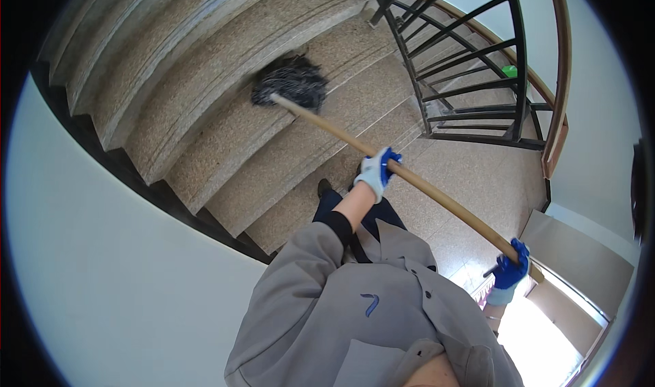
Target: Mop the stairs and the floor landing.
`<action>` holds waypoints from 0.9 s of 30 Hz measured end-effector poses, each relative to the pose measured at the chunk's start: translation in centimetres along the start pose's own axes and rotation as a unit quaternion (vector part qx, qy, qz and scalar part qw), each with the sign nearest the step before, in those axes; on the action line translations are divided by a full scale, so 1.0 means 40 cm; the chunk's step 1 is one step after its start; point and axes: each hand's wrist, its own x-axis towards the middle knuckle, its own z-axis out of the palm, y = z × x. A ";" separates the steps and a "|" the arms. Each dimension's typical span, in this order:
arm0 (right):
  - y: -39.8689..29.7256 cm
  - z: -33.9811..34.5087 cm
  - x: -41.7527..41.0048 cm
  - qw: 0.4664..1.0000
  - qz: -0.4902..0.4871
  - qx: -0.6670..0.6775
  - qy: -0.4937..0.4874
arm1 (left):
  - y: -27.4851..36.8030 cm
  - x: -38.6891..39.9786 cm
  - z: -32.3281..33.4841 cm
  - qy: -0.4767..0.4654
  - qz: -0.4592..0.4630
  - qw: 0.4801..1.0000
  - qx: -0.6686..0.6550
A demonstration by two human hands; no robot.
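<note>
A mop with a dark, stringy head (292, 82) rests on a speckled stone stair tread (220, 141) ahead of me. Its long wooden handle (440, 195) runs down to the right across my front. My left hand (379, 169), in a white and blue coated work glove, is closed around the middle of the handle. Near the handle's top end, my right hand (511, 267) grips it in a matching glove. A short dark rod-like thing shows beside the right hand; I cannot tell what it is.
Stairs rise at the upper left beside a pale wall (102, 244) with dark stepped skirting. At the upper right stands a dark metal railing (471, 85) with a wooden handrail (558, 80). A green object (510, 71) shows behind the bars. My feet are on the lower steps.
</note>
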 end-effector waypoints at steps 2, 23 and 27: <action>0.051 0.103 0.035 0.999 0.030 -0.015 -0.017 | 0.079 -0.034 -0.086 0.031 0.033 0.998 -0.043; 0.159 0.407 0.126 0.925 0.004 -0.071 -0.372 | 0.169 -0.220 -0.486 -0.060 0.223 0.940 -0.252; 0.171 0.340 0.117 0.929 -0.039 -0.081 -0.359 | 0.185 -0.229 -0.416 0.028 0.154 0.948 -0.278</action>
